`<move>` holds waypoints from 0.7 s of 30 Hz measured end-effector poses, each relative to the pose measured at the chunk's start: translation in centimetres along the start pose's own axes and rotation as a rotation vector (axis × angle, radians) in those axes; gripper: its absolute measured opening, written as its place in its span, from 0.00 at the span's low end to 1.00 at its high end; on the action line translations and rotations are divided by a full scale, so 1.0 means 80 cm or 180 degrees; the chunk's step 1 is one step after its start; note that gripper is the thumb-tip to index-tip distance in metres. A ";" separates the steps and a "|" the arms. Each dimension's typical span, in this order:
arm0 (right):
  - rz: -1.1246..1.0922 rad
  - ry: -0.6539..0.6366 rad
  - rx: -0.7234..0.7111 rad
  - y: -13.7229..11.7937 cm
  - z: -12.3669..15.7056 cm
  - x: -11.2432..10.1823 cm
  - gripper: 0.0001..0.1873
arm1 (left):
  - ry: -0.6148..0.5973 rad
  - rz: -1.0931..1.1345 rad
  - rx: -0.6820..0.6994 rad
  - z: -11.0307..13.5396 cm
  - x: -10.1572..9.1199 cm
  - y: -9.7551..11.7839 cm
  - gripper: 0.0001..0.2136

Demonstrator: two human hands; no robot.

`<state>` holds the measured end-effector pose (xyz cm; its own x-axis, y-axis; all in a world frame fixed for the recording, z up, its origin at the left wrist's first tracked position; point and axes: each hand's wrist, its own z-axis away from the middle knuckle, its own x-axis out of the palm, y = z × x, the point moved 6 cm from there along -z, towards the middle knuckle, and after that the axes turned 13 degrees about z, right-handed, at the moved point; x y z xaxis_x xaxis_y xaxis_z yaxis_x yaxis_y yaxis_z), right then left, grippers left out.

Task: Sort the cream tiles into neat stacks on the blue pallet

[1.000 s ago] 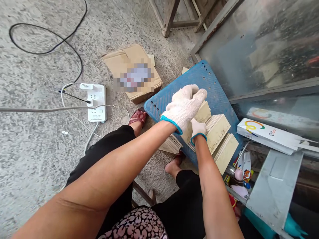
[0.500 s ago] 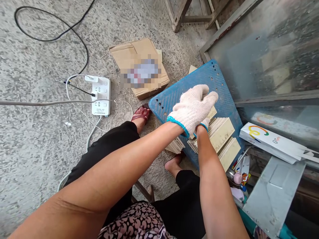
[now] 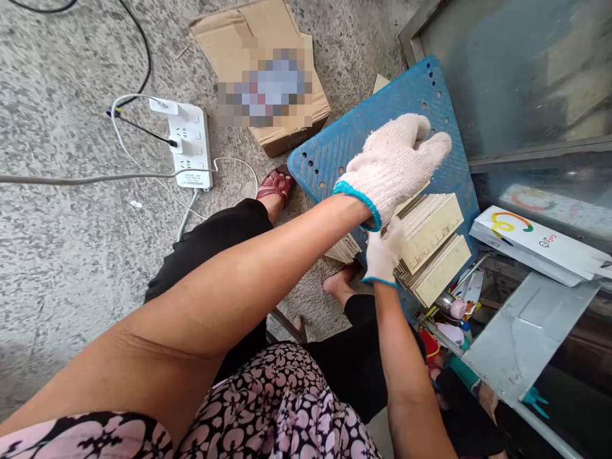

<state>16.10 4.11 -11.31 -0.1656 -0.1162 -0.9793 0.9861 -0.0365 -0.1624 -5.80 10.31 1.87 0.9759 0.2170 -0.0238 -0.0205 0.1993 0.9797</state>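
Several stacks of thin beige panels [image 3: 433,223] lie on a blue perforated plastic board [image 3: 335,153] propped over my knees. My left hand [image 3: 396,162], in a white knit glove with a blue cuff, lies over the nearest bunch of panels, its fingers curled over the far edge. Just below it, my gloved right hand [image 3: 382,252] grips the near end of the same bunch, partly hidden under the left wrist. Another small stack of panels [image 3: 344,248] pokes out under my left forearm.
A cardboard box [image 3: 248,32] and a white power strip [image 3: 191,146] with cables lie on the concrete floor to the left. A glass-fronted cabinet [image 3: 516,76], a white carton [image 3: 535,242] and a grey metal sheet [image 3: 521,338] crowd the right. My sandalled foot [image 3: 273,188] is below the board.
My left hand has opened from a fist and slid further over the panels to the right. My right hand has drawn back toward me. The view has tilted down.
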 end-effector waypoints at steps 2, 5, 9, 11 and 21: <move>0.0139 -0.0004 0.0104 -0.003 0.059 0.000 0.31 | 0.0042 0.0140 0.0111 0.001 0.000 0.000 0.13; 0.0382 -0.0322 0.0022 -0.011 0.132 0.024 0.30 | 0.0025 0.0311 0.0130 0.003 0.004 -0.002 0.12; 0.0867 -0.0569 -0.0264 -0.020 0.184 0.060 0.32 | -0.0058 0.0232 0.0053 0.007 0.013 -0.004 0.12; 0.1057 -0.0593 -0.0364 -0.022 0.190 0.071 0.33 | -0.0157 0.0236 0.0003 0.009 0.018 -0.005 0.12; 0.1498 -0.0814 -0.0515 -0.027 0.178 0.079 0.37 | -0.0395 0.0055 -0.0141 0.012 0.026 -0.005 0.11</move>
<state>12.73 -10.67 -15.40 0.3142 -0.3211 -0.8934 0.9413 0.2279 0.2491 -3.54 9.81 1.62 0.9946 0.1014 0.0205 -0.0443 0.2392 0.9699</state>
